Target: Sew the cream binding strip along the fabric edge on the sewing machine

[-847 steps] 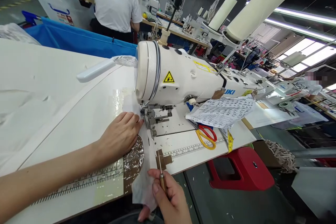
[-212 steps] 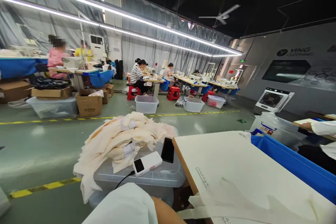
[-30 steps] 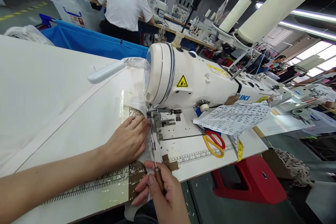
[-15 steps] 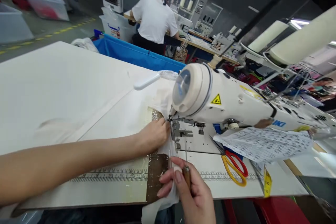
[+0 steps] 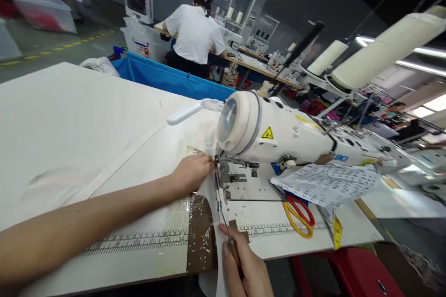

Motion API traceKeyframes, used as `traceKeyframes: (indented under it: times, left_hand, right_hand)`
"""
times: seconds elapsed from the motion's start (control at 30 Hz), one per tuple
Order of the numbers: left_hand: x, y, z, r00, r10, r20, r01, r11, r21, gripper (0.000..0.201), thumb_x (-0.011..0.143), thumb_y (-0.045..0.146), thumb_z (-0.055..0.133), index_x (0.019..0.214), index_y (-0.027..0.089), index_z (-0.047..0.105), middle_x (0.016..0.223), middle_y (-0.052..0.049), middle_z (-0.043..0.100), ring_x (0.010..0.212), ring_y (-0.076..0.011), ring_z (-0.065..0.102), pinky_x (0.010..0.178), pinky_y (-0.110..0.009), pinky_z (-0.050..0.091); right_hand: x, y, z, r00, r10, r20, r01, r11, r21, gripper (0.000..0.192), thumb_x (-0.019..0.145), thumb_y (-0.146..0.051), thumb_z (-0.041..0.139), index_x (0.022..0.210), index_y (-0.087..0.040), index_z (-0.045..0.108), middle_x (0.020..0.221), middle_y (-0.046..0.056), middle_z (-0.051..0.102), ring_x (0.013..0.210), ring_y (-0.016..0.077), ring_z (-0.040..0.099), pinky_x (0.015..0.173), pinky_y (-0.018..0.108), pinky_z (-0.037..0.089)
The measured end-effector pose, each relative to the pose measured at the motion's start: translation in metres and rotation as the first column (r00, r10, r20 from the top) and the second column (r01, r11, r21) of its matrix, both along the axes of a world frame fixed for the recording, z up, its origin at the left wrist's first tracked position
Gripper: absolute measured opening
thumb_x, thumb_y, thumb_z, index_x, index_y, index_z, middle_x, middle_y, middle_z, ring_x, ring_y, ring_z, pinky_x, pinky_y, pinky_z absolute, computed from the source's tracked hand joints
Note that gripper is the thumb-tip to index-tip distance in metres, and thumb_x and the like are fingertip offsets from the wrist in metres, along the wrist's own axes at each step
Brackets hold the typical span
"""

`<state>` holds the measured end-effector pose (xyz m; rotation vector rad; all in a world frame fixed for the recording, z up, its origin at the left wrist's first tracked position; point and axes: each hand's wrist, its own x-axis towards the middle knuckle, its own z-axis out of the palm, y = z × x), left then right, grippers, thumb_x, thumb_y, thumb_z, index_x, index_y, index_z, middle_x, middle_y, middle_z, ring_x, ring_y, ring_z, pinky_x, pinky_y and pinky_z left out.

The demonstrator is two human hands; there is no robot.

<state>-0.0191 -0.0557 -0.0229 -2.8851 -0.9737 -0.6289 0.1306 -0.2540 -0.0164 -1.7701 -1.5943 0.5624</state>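
Note:
Beneath the head of the white sewing machine (image 5: 251,123), a narrow strip of white fabric (image 5: 213,195) runs toward me over the table edge. My left hand (image 5: 193,172) is closed on the fabric right beside the needle area, its fingertips at the presser foot. My right hand (image 5: 245,264) grips the wooden handle of an awl (image 5: 234,249) whose thin metal shaft points up along the strip. The thumb and fingers of that hand also lie against the fabric near the front edge. What is under my left fingers is hidden.
Scissors with red and yellow handles (image 5: 299,216), a printed sheet (image 5: 329,185) and a yellow tape measure (image 5: 337,231) lie right of the machine. A ruler scale (image 5: 139,243) runs along the table front. A blue fabric bin (image 5: 174,79) stands behind; a person (image 5: 197,32) sits beyond.
My right hand has turned the awl so its shaft now lies along the fabric strip, which hangs straighter. My left hand stays by the needle. The whole view has shifted slightly.

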Motion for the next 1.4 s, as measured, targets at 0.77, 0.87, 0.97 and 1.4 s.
traceKeyframes:
  times: [0.77,0.87,0.97,1.4]
  left_hand:
    - [-0.022,0.018,-0.002,0.962,-0.108,0.250,0.184,0.935,-0.305,0.020,0.093,0.031,0.047,0.097,0.022,0.064,0.098,-0.008,0.070,0.087,-0.0231,0.065,0.072,-0.033,0.053]
    - [-0.022,0.019,-0.005,0.966,-0.098,0.239,0.168,0.942,-0.291,0.020,0.094,0.030,0.045,0.096,0.023,0.063,0.095,-0.008,0.070,0.086,-0.0231,0.064,0.071,-0.034,0.052]
    - [-0.020,0.018,-0.006,0.968,-0.095,0.233,0.154,0.955,-0.253,0.021,0.094,0.031,0.044,0.095,0.022,0.063,0.090,-0.007,0.068,0.081,-0.0224,0.063,0.068,-0.034,0.051]
    - [-0.011,0.014,0.006,0.979,-0.014,0.205,0.072,0.957,-0.281,0.030,0.095,0.036,0.039,0.080,0.020,0.059,0.079,-0.007,0.065,0.072,-0.0212,0.061,0.061,-0.032,0.050]
  right_hand:
    - [-0.012,0.072,-0.006,0.934,-0.006,0.356,-0.055,0.985,0.161,0.027,0.093,-0.017,0.042,0.116,-0.016,0.057,0.090,0.007,0.072,0.072,0.0180,0.067,0.052,0.025,0.042]
    - [-0.012,0.073,-0.006,0.928,0.001,0.373,-0.055,0.990,0.133,0.027,0.093,-0.016,0.043,0.116,-0.016,0.057,0.089,0.007,0.071,0.071,0.0183,0.067,0.051,0.025,0.041]
    - [-0.013,0.074,-0.007,0.919,-0.001,0.395,-0.053,0.991,0.124,0.027,0.093,-0.016,0.043,0.116,-0.016,0.056,0.087,0.007,0.070,0.069,0.0179,0.067,0.049,0.025,0.041]
    - [-0.015,0.074,-0.012,0.919,-0.012,0.394,-0.047,0.989,0.139,0.029,0.095,-0.017,0.041,0.120,-0.015,0.054,0.091,0.007,0.071,0.073,0.0199,0.069,0.051,0.028,0.044]
